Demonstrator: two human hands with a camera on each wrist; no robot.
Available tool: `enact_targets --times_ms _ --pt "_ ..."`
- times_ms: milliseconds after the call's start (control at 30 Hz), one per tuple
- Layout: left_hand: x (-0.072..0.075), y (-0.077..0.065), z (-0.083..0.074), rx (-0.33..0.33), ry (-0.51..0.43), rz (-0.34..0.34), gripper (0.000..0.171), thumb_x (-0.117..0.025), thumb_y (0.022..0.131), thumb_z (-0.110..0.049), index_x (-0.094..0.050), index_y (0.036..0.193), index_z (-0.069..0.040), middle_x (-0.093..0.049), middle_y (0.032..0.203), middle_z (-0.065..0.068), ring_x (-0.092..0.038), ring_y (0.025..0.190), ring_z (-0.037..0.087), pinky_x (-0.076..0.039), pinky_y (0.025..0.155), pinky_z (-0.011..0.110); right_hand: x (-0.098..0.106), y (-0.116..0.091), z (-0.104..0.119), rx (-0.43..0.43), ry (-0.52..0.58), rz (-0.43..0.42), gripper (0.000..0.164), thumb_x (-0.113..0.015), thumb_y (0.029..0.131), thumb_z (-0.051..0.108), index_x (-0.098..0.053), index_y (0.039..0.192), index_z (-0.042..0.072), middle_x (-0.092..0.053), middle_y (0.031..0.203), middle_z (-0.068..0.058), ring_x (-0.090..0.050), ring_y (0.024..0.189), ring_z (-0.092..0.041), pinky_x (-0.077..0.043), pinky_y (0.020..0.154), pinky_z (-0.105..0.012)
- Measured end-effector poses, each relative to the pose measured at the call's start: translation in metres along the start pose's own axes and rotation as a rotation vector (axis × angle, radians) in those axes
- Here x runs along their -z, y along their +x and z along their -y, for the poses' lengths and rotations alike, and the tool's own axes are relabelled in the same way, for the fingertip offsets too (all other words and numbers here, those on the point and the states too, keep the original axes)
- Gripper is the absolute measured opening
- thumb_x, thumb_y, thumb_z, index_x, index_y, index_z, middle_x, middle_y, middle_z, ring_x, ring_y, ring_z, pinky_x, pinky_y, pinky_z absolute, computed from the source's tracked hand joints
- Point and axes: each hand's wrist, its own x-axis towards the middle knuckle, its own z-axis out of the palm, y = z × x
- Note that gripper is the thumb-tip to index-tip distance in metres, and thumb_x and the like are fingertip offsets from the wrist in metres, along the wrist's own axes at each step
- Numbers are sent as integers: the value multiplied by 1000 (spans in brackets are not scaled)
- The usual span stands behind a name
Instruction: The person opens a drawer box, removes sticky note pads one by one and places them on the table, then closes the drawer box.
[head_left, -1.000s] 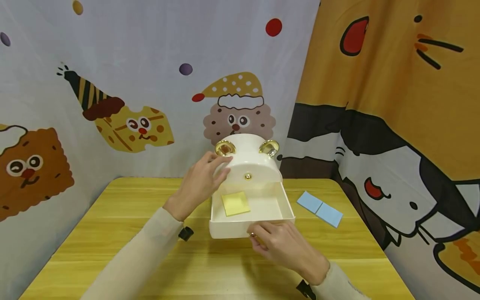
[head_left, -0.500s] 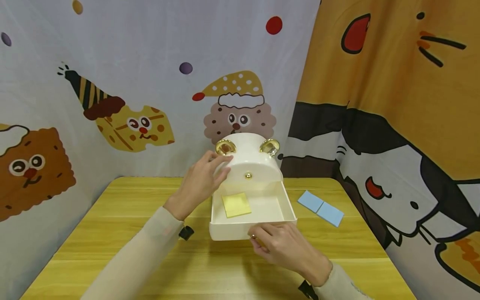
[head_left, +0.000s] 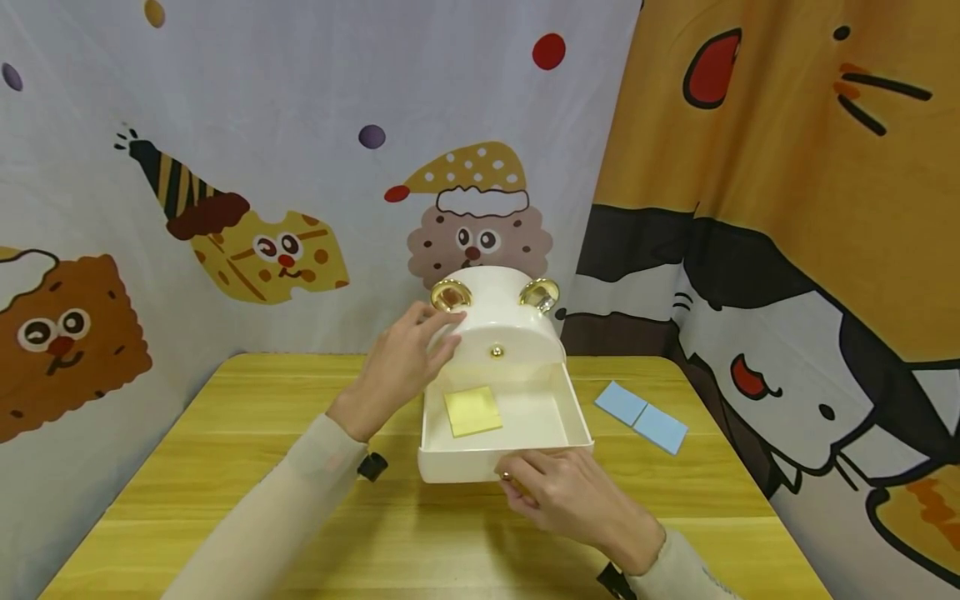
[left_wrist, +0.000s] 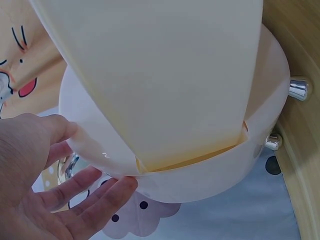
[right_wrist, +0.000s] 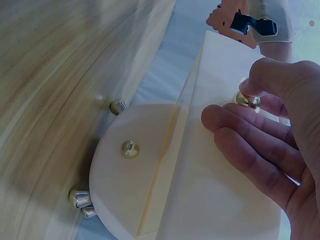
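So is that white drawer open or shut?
Open: the drawer juts from the white box, a yellow pad visible inside, while the right hand pinches its knob.

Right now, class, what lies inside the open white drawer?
Inside the drawer, a yellow note pad lies left of centre. Anything under it, or just behind the drawer's near wall, is covered.

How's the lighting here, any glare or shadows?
Head view: bright, with a soft shadow on the table below the right hand; left wrist view: duller, the drawer looks greyish; right wrist view: glints on the unheld gold knob.
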Motion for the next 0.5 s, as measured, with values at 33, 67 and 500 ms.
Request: enact_targets --times_ms 33,67,500 --pt "0 0 0 -1 0 -1 37 -79 114 -25 -78 150 -15 -73 127 17 -64 72 18 -58 58 30 0 0 0 -2 2 1 34 -91 79 3 -78 106 17 -78 92 13 -58 62 5 -41 55 -4" --pt "0 0 0 -2 -1 -1 37 -79 114 -25 -78 150 -15 -73 127 17 -64 72 18 -58 58 30 0 0 0 -4 3 -1 34 -91 79 2 -78 106 17 -78 92 13 -58 62 5 -41 55 -4" --pt "2 0 -1 2 -7 9 37 -79 115 -25 -78 150 -15 -72 125 17 -65 74 19 -60 61 32 7 2 0 -3 14 31 39 -102 80 9 -80 111 20 -86 102 10 -65 65 3 -46 57 -5"
